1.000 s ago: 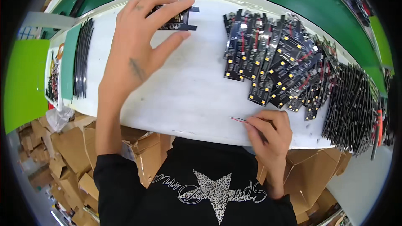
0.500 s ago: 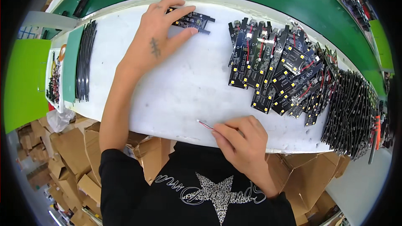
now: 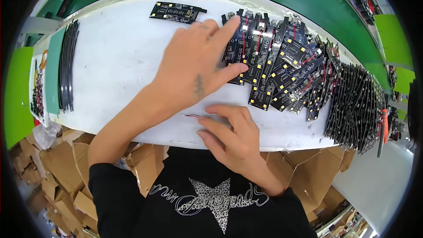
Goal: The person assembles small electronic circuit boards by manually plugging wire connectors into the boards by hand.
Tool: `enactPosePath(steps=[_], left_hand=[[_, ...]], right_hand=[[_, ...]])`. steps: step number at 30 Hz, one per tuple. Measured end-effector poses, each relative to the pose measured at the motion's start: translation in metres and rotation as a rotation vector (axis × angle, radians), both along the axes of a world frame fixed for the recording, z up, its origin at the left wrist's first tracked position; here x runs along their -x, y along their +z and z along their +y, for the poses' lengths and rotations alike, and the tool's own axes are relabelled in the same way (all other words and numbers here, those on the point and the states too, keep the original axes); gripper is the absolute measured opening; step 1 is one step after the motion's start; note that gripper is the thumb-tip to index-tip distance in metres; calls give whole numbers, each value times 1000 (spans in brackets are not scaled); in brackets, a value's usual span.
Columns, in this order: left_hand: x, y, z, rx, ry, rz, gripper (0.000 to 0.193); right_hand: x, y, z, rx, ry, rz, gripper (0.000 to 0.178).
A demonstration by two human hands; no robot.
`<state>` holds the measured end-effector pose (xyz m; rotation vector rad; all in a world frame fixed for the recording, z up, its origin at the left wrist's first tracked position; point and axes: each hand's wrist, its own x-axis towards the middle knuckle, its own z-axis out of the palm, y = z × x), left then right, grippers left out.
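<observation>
My left hand is over the left end of a heap of black circuit boards. Its index finger and thumb are spread across the leftmost board, partly hiding it; no firm grip shows. Beyond that hand a black circuit board with yellow-white squares lies apart on the white worktop. My right hand rests low near the front edge, fingers apart. Just left of its fingertips is a short thin red and dark wire, its right end close to a finger. Several heaped boards carry red wires and small white connectors.
At right lies a dense stack of dark strips beside an orange-handled tool. Long black strips lie on a green board at left, near a white tray of small parts. Cardboard boxes stand below the worktop.
My left hand has left the separate board and moved right to the heap. My right hand's fingers have spread from their pinch on the wire. The whole view has shifted slightly.
</observation>
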<state>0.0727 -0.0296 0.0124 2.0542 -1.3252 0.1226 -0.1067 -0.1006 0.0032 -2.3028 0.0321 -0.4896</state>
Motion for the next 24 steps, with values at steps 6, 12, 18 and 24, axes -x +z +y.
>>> enactPosePath(steps=[6, 12, 18, 24], left_hand=[[2, 4, 3, 118, -8, 568, 70], [-8, 15, 11, 71, 94, 718, 52], [-26, 30, 28, 169, 206, 52, 35], [-6, 47, 47, 140, 100, 379, 42]], right_hand=[[1, -3, 1, -58, -3, -15, 27], [2, -1, -6, -100, 2, -38, 27], [3, -1, -8, -210, -11, -78, 28], [11, 6, -19, -449, -117, 5, 30]])
